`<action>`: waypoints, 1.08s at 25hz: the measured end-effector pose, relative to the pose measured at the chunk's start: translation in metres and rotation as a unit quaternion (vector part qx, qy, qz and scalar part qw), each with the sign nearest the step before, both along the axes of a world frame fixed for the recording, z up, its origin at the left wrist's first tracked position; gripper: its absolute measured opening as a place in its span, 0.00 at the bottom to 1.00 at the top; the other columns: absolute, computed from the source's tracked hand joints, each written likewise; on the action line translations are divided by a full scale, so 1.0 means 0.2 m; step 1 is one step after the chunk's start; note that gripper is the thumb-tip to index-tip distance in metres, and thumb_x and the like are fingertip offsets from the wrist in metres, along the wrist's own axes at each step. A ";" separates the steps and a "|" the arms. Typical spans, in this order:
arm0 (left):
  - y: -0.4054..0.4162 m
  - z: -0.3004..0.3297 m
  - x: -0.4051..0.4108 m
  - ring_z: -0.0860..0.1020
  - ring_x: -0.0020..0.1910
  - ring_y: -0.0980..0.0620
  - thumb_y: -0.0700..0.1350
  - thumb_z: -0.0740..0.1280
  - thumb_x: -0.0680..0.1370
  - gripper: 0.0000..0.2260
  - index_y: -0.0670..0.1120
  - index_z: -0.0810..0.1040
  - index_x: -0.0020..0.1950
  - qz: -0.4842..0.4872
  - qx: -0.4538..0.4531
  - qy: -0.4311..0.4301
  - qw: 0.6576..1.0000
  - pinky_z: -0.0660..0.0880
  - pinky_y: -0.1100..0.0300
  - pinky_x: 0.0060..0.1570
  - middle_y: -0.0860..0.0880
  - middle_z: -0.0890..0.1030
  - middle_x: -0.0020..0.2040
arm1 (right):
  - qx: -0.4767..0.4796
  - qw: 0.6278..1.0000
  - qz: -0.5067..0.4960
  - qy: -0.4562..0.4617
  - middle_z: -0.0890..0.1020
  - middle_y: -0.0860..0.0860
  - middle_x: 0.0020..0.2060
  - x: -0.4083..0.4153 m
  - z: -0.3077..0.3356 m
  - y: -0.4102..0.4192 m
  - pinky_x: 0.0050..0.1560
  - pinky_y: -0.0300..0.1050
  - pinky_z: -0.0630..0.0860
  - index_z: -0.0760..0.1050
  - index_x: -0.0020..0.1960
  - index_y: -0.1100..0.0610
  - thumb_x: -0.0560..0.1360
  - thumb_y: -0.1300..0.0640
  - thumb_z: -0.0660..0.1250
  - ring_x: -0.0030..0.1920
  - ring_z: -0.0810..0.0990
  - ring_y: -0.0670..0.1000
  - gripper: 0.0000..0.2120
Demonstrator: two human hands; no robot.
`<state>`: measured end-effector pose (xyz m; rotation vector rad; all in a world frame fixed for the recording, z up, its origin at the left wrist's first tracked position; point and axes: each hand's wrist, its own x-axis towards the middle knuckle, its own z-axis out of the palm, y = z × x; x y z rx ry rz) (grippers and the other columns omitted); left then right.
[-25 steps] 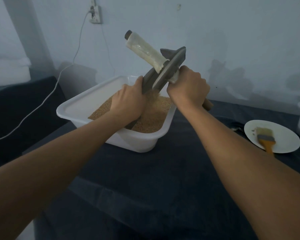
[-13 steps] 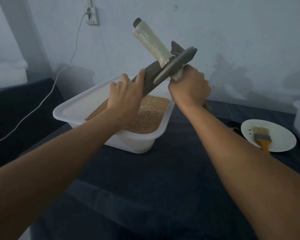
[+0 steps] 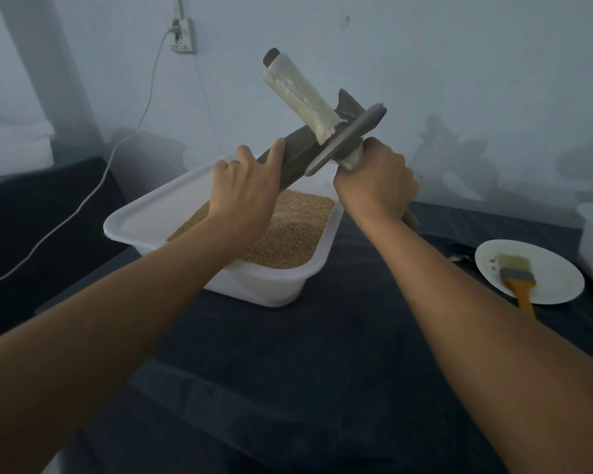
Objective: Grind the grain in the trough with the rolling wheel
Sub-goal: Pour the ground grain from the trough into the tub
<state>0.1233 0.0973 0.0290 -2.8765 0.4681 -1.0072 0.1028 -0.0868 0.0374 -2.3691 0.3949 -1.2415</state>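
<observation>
Two hands hold one trough, one wheel; one brush.

Both hands hold trough, wheel above grain.

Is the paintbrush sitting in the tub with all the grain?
No, the paintbrush lies on the white plate at the right, apart from the white tub that holds the grain.

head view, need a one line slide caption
Left hand and right hand hold a grey metal trough and grinding wheel tilted above a white grain tub.
</observation>
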 end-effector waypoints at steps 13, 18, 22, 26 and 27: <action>-0.02 0.09 -0.10 0.74 0.41 0.40 0.44 0.59 0.86 0.24 0.51 0.59 0.81 -0.081 -0.202 0.098 0.971 0.68 0.47 0.42 0.40 0.71 0.51 | -0.016 1.000 0.007 -0.008 0.68 0.42 0.29 -0.04 0.09 -0.01 0.38 0.47 0.65 0.70 0.39 0.50 0.71 0.53 0.65 0.29 0.64 0.48 0.04; -0.08 0.21 -0.14 0.76 0.48 0.41 0.43 0.57 0.85 0.23 0.51 0.60 0.81 -0.124 -0.263 0.120 0.949 0.69 0.48 0.44 0.42 0.77 0.55 | -0.035 0.999 0.003 -0.042 0.66 0.41 0.29 -0.09 0.22 -0.08 0.40 0.48 0.65 0.70 0.41 0.49 0.73 0.52 0.68 0.30 0.65 0.47 0.06; -0.15 0.33 -0.20 0.77 0.49 0.49 0.45 0.57 0.86 0.19 0.50 0.66 0.78 -0.168 -0.350 0.169 0.906 0.70 0.55 0.43 0.51 0.77 0.58 | -0.038 0.998 -0.009 -0.057 0.65 0.39 0.30 -0.14 0.34 -0.14 0.42 0.49 0.67 0.71 0.42 0.47 0.73 0.50 0.69 0.34 0.71 0.50 0.07; -0.31 0.39 -0.31 0.80 0.53 0.49 0.45 0.58 0.86 0.16 0.46 0.74 0.73 -0.230 -0.493 0.263 0.797 0.77 0.57 0.44 0.47 0.81 0.58 | -0.060 0.994 -0.030 -0.088 0.65 0.40 0.29 -0.25 0.46 -0.27 0.40 0.49 0.64 0.70 0.41 0.47 0.70 0.50 0.68 0.29 0.61 0.44 0.06; -0.36 0.39 -0.34 0.81 0.54 0.48 0.44 0.58 0.86 0.15 0.45 0.75 0.71 -0.241 -0.515 0.289 0.770 0.79 0.57 0.45 0.46 0.82 0.57 | -0.067 0.993 -0.039 -0.088 0.65 0.40 0.29 -0.29 0.48 -0.31 0.39 0.48 0.63 0.70 0.40 0.46 0.69 0.50 0.67 0.29 0.59 0.44 0.05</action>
